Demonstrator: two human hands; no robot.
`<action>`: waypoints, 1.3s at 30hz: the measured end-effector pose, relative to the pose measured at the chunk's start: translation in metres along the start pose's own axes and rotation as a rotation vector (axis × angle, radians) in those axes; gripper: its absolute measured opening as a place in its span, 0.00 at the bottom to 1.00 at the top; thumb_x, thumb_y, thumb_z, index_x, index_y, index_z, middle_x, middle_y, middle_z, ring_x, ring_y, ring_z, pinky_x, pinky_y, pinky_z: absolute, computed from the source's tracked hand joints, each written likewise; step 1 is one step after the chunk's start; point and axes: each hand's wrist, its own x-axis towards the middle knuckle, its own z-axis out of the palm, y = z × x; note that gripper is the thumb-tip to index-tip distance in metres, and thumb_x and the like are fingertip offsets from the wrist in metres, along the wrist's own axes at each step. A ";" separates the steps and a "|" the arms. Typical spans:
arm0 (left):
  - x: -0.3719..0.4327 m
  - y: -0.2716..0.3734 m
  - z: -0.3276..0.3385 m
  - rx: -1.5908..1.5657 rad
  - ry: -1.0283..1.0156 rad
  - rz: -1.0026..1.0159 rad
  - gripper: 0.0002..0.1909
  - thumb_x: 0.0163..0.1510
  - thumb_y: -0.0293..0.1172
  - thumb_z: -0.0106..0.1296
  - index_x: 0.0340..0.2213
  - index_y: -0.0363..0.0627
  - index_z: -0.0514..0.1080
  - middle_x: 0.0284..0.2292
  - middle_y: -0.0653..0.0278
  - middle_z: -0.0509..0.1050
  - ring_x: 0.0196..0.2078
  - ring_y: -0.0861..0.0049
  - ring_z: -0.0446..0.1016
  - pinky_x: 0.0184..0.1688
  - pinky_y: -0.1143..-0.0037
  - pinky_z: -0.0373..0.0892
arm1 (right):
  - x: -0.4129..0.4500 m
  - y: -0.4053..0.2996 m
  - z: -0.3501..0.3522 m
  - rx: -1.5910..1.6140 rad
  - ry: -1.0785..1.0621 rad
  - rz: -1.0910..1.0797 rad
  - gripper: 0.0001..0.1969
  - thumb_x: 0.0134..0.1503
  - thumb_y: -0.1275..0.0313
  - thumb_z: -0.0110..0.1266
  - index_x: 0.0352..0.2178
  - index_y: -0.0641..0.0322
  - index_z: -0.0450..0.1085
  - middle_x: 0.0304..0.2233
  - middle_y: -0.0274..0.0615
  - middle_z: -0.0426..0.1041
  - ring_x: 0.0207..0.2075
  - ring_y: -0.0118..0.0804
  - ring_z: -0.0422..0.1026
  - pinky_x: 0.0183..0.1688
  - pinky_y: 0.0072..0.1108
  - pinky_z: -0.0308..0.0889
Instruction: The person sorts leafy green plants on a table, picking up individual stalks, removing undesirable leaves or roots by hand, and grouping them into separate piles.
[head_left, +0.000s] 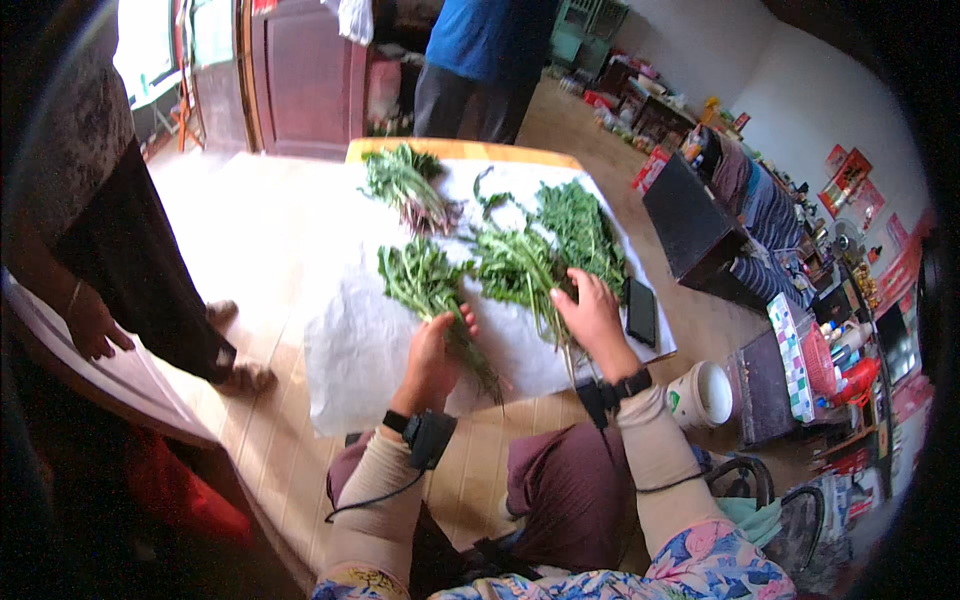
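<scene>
A bunch of leafy greens (416, 277) is gripped in my left hand (435, 352), its stems and roots trailing down toward the near table edge. My right hand (594, 311) rests at the stems of another pile of greens (517, 262); whether its fingers close on any is unclear. Behind these, a bunch with reddish stem ends (409, 184) lies on the white sheet (345, 360) that covers the table. Darker, feathery greens (577, 225) lie at the right, above a black phone (640, 311).
A white bucket (701, 395) stands on the floor right of the table. One person in a blue top (480, 37) stands beyond the table, another in dark trousers (135, 255) at the left. A cabinet (697, 225) and a cluttered stand (795, 360) are on the right.
</scene>
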 end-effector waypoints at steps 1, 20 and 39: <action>-0.003 0.000 0.002 0.012 -0.027 0.004 0.11 0.54 0.26 0.40 0.37 0.31 0.66 0.33 0.56 0.71 0.34 0.69 0.71 0.38 0.73 0.69 | -0.007 -0.009 -0.011 0.027 0.007 0.000 0.21 0.51 0.61 0.51 0.43 0.63 0.64 0.39 0.52 0.70 0.42 0.51 0.67 0.45 0.38 0.60; -0.020 0.007 -0.011 0.053 -0.184 -0.108 0.08 0.52 0.23 0.44 0.35 0.33 0.66 0.37 0.59 0.73 0.35 0.72 0.72 0.38 0.74 0.71 | -0.221 -0.009 -0.069 0.160 -0.063 0.075 0.11 0.56 0.67 0.45 0.32 0.63 0.69 0.31 0.46 0.72 0.36 0.49 0.68 0.38 0.34 0.63; -0.170 0.004 0.044 -0.076 -0.196 0.034 0.10 0.50 0.27 0.45 0.35 0.37 0.65 0.31 0.63 0.69 0.32 0.74 0.66 0.35 0.76 0.65 | -0.218 -0.038 -0.034 -0.043 -0.001 -0.068 0.10 0.52 0.66 0.46 0.28 0.63 0.62 0.28 0.49 0.64 0.31 0.49 0.68 0.29 0.33 0.67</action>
